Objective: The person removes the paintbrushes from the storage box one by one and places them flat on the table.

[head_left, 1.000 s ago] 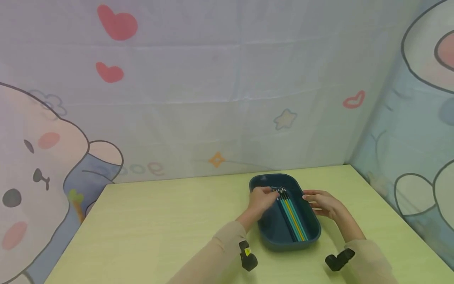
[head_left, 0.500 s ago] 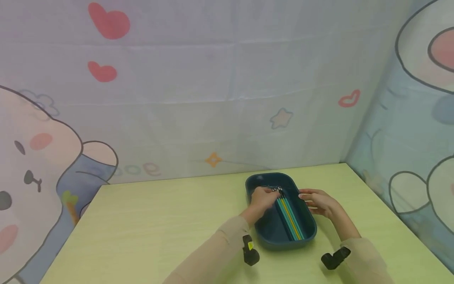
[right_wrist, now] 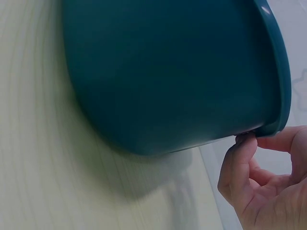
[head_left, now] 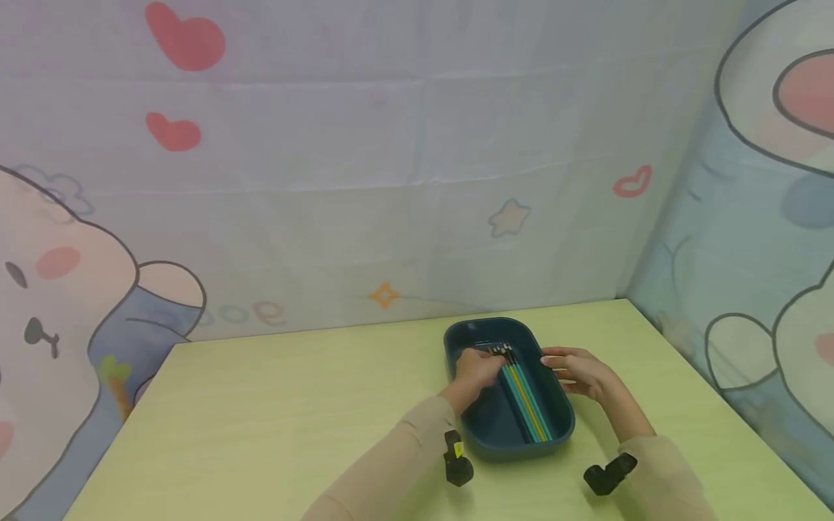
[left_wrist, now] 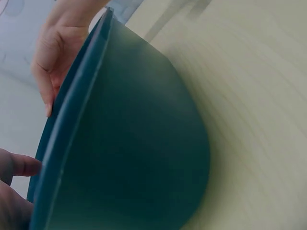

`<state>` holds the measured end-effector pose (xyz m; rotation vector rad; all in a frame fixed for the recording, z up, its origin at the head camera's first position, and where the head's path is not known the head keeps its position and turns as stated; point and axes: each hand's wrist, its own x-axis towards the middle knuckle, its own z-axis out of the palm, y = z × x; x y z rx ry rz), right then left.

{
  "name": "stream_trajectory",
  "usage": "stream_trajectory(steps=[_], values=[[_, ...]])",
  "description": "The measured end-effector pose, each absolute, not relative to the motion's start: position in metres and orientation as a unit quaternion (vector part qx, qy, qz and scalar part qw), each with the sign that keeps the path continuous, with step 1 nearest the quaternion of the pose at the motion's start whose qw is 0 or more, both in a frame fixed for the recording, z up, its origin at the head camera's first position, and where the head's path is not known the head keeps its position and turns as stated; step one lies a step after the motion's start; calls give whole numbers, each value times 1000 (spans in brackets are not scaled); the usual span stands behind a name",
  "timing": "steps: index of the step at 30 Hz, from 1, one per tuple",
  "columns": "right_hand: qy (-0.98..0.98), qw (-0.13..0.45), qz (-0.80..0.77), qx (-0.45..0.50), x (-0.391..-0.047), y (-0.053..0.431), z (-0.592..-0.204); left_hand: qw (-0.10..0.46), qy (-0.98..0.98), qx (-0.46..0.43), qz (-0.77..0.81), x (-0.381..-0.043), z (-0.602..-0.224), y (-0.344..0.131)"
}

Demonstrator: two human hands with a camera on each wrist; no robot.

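Note:
A dark blue-green plastic tray (head_left: 493, 428) with rounded corners stands on the table, right of centre in the head view. Several slim pencils (head_left: 526, 400), teal with a yellow one among them, lie side by side along its right half. Their dark, pale-tipped ends point to the far side. My left hand (head_left: 478, 370) reaches over the tray's left rim and holds the pencils near those ends; its fingertips are partly hidden. At the right rim, my right hand (head_left: 583, 373) grips the edge with its fingertips, as the right wrist view also shows.
The pale yellow-green table (head_left: 280, 412) extends left of the tray and ends at a cloth backdrop (head_left: 365, 159) with printed hearts and cartoon animals. A second cloth side (head_left: 749, 239) borders the table on the right. Black wrist cameras (head_left: 458, 459) sit on both sleeves.
The whole scene has shifted slightly left in the head view. My left hand stays at the pencils' far ends with a small change of its fingers. My right hand stays at the rim.

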<state>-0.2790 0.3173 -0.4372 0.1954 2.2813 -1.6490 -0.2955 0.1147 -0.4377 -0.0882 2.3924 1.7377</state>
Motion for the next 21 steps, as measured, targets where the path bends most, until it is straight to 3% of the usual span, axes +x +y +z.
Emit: stream_trajectory(steps=[21], values=[[791,158,-587,72,-275,312,-438,70,842,-40,534,-293,-445,114]])
